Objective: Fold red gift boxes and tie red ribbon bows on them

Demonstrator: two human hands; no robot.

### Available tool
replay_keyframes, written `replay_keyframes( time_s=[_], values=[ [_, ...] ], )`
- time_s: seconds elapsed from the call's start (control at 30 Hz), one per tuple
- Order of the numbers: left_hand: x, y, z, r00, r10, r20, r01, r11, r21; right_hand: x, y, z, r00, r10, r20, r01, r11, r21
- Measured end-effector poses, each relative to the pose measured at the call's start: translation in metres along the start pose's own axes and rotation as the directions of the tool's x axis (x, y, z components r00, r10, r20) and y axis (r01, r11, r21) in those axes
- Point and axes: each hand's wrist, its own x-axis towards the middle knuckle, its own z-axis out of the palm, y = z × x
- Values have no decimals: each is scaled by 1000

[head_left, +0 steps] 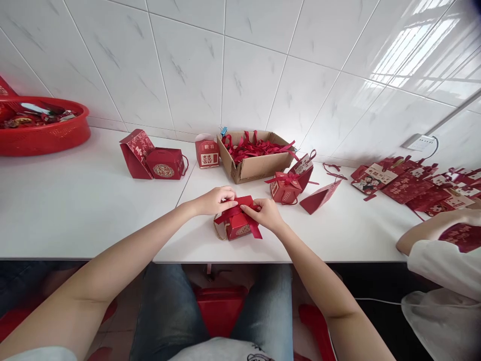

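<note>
just below centre, right hand pinches ribbon on the red box, left hand narrowed, hold unclear; tying seemingly unfinished, whereas the ribboned box right of centre appears tied.

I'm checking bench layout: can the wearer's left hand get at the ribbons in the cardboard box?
Probably yes: the cardboard box is open, its ribbons showing, and nothing visible stands between it and the left hand. The hand is at the small red box, so may need to leave that first.
</note>
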Motion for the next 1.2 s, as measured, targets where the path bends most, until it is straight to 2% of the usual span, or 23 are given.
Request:
replay_keyframes(
  time_s=[0.13,0.37,0.6,0.83,1.07,1.2],
  values=[
    [2,-4,0,1000,7,-25,-7,1000,1,0,0,-1,1000,-13,17,14,1000,-17],
    [5,-14,-1,999,42,-32,-41,999,24,-5,4,4,997,-11,-73,7,999,-43],
    [3,-15,1,996,64,-56,-65,998,-22,-4,5,4,996,-26,-86,25,1000,-10],
    [2,-13,0,996,78,-35,-78,997,15,-6,10,4,996,-31,-89,31,1000,-7],
    [-3,-13,3,995,60,-84,-66,996,-63,-12,13,4,997,9,-76,1,992,125],
    [-1,-19,1,996,-13,-84,-1,986,-165,-10,13,6,999,51,-13,-44,949,311]
  ],
)
